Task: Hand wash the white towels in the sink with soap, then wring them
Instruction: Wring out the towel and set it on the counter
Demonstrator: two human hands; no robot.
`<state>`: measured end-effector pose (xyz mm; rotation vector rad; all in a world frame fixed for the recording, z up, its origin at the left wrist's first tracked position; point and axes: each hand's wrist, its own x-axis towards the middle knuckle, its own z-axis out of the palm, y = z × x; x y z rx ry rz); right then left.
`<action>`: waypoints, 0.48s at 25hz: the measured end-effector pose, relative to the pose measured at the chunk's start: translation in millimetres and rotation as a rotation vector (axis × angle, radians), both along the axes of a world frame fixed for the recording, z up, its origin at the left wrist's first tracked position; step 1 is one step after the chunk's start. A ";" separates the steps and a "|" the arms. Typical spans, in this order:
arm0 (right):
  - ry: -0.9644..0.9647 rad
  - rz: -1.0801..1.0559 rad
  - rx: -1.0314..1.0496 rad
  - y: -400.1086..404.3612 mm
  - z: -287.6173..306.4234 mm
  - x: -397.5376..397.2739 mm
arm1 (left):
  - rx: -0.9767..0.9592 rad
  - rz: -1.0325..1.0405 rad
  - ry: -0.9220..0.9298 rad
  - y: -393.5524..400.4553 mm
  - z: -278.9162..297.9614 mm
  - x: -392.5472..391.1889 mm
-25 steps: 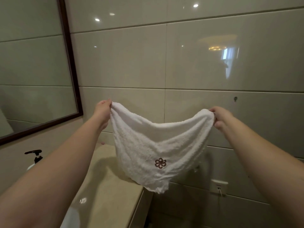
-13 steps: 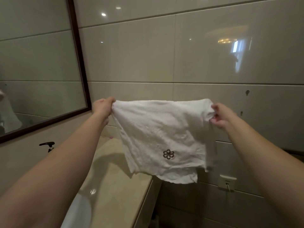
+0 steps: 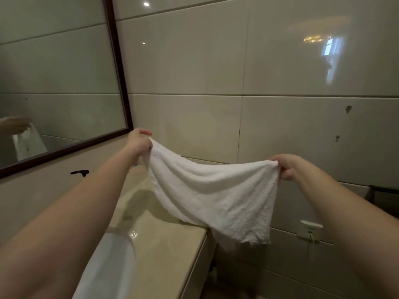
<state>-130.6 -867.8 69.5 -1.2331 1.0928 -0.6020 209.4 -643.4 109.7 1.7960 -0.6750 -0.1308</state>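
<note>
Background: a wall of large glossy beige tiles (image 3: pixel 291 67), with one dark-framed mirror (image 3: pixel 60 83) mounted on the wall to my left. Below it runs one beige stone bench (image 3: pixel 164 251), ending in a square front edge. One white basin (image 3: pixel 112 264) is set into the bench; only part of its rim shows under my left forearm. One black pump head (image 3: pixel 80 173) shows at the back of the bench, under the mirror. One white wall socket (image 3: pixel 311 230) with a cord plugged in sits low on the tiled wall to the right.

Task item: one white towel (image 3: pixel 216 197), held in the air above the right end of the bench and in front of the tiled wall. It hangs slack between my two hands, the top edge sagging in a curve and the lower corner drooping past the bench edge. Whether it touches the bench I cannot tell.

Left hand (image 3: pixel 139 143): fingers clenched on the upper left corner of the towel, raised higher than the other hand.

Right hand (image 3: pixel 287 167): fingers (image 3: pixel 286 174) curled round the upper right corner, bunching the cloth.

The mirror shows one reflected hand holding white cloth at its lower left.
</note>
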 end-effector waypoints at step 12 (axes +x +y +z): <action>0.588 0.173 -0.179 24.7 -57.7 -37.2 | -0.093 -0.073 0.036 -3.1 -6.1 -22.7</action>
